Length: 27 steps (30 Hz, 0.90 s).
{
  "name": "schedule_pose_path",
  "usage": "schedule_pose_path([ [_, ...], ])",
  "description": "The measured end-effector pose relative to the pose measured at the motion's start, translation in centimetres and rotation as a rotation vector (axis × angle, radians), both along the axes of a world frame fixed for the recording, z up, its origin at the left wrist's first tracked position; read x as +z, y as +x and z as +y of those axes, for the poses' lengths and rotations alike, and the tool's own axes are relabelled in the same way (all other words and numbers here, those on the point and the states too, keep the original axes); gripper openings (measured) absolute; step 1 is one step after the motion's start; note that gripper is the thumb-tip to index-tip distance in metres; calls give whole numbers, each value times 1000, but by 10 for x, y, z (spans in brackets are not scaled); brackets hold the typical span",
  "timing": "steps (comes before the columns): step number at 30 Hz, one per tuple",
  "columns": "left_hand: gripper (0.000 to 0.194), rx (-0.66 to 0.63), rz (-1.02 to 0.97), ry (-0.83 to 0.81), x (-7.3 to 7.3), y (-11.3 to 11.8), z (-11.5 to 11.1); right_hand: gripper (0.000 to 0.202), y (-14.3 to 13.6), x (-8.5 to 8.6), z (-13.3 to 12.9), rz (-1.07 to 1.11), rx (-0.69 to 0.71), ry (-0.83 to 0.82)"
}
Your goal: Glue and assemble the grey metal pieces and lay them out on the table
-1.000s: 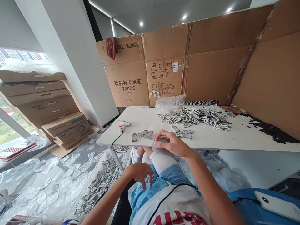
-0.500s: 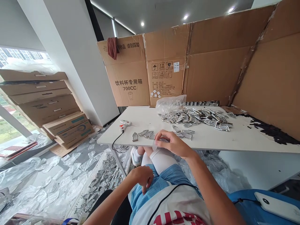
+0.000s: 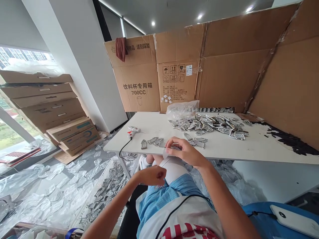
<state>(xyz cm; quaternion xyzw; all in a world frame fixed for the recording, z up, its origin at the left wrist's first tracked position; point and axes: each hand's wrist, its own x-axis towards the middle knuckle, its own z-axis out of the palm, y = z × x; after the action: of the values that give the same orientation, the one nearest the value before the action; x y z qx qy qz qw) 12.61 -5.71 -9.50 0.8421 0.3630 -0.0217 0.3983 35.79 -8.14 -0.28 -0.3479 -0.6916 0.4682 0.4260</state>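
Note:
My right hand [image 3: 185,151] is at the table's front edge, its thumb and fingers closed on a small translucent plastic piece [image 3: 164,153]. A grey metal-looking piece shows partly under those fingers; whether it is held or lies on the table I cannot tell. Above my lap, my left hand [image 3: 153,175] is curled into a fist, and its inside is hidden. Several silver arch-shaped pieces [image 3: 157,142] lie left of my right hand. More of the same kind [image 3: 199,142] lie to its right. A white glue gun [image 3: 133,132] with a black cord rests farther left.
A large heap of silver pieces [image 3: 211,125] covers the table's back, beside a clear plastic bag [image 3: 181,110]. Black strips [image 3: 291,139] lie at the right. Cardboard panels [image 3: 179,49] wall the table [image 3: 236,151]. Plastic wrappers [image 3: 50,186] litter the floor at left.
My left hand has risen slightly from my lap toward the table, and its fingers have curled from hanging down into a fist. The right hand stays almost where it was.

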Motion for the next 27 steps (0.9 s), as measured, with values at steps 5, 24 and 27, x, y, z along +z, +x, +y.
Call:
schedule_pose_path([
  [5, 17, 203, -530, -348, 41, 4, -12, 13, -1, 3, -3, -18, 8, 14],
  [24, 43, 431, -817, -54, 89, -1, -36, 12, -17, 3, -10, -20, 26, 152],
  [27, 44, 500, -870, -83, 93, -2, -36, 19, -17, 5, -14, -37, 15, 181],
])
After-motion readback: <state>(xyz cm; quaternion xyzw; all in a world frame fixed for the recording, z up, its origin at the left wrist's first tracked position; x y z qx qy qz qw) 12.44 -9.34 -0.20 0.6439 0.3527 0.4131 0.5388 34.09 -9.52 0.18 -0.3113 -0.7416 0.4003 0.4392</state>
